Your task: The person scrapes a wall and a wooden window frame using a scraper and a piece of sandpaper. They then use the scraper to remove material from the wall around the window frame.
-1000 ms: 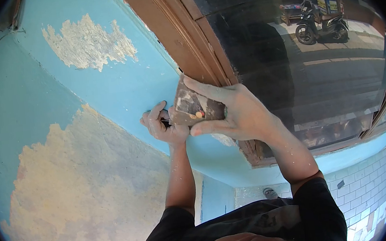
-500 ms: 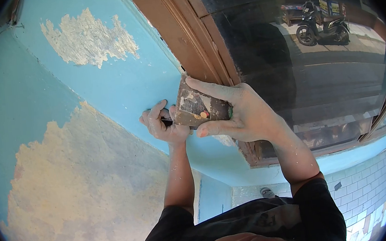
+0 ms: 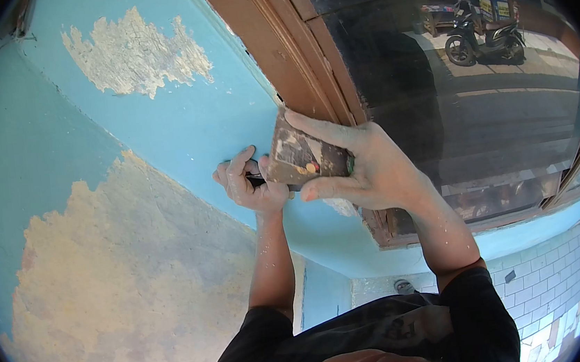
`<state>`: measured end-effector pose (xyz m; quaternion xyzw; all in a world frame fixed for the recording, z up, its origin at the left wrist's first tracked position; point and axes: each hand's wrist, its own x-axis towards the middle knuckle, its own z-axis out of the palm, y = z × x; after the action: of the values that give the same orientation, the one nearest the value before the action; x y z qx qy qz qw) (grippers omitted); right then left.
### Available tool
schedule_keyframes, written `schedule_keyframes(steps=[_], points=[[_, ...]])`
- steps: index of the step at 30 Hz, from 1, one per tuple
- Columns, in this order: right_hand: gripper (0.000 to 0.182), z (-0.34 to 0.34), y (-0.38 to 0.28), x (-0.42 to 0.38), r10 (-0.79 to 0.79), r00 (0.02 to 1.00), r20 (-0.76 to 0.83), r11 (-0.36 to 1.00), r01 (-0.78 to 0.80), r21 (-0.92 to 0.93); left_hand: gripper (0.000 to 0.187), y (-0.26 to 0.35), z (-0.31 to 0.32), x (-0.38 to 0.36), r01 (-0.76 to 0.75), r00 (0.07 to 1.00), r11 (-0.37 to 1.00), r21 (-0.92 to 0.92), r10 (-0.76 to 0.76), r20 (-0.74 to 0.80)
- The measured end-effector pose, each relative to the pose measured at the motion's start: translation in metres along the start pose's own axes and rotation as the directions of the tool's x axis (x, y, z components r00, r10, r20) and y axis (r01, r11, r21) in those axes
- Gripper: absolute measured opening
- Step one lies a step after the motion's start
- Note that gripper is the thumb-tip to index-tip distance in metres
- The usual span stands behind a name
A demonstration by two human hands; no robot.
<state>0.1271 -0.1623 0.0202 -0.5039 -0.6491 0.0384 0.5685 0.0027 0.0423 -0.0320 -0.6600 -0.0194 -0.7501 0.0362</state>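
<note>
blue wall with bare scraped patches fills the left; left hand fisted round a dark handle against it, right hand pinching a scraper that has slid slightly rightward up to the brown frame, leaving little room there

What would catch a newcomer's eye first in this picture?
Two dusty hands meet at the centre against a blue wall: the right hand grips a worn brown block, the left hand a dark tool beside it. Big patches of scraped-off paint spread lower left, and a brown window frame runs upper right.
</note>
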Motion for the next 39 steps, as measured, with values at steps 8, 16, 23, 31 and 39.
schedule_keyframes(steps=[8, 16, 23, 31, 39], points=[[0.094, -0.005, -0.003, 0.006, -0.042, 0.999, -0.031, 0.996, 0.039, -0.086, 0.02, -0.002, -0.002, 0.0, -0.012, 0.999, 1.0, 0.011, 0.011, 0.043], [0.096, -0.006, -0.013, 0.013, -0.051, 0.998, -0.049, 0.983, 0.041, -0.181, 0.018, 0.0, 0.001, 0.002, -0.005, 1.0, 0.999, -0.034, 0.005, 0.005], [0.097, -0.007, -0.012, 0.01, -0.013, 0.999, -0.037, 0.974, 0.004, -0.226, 0.023, -0.004, -0.002, 0.0, -0.026, 0.999, 1.0, 0.012, 0.025, 0.037], [0.099, 0.001, -0.003, 0.01, -0.147, 0.984, -0.096, 0.973, 0.126, -0.194, 0.024, -0.004, 0.0, 0.003, -0.059, 0.998, 0.998, 0.008, 0.059, 0.032], [0.097, -0.009, -0.018, 0.013, -0.046, 0.999, -0.022, 0.962, 0.038, -0.271, 0.024, -0.005, 0.002, 0.0, -0.043, 0.999, 0.999, -0.002, 0.043, 0.024]])
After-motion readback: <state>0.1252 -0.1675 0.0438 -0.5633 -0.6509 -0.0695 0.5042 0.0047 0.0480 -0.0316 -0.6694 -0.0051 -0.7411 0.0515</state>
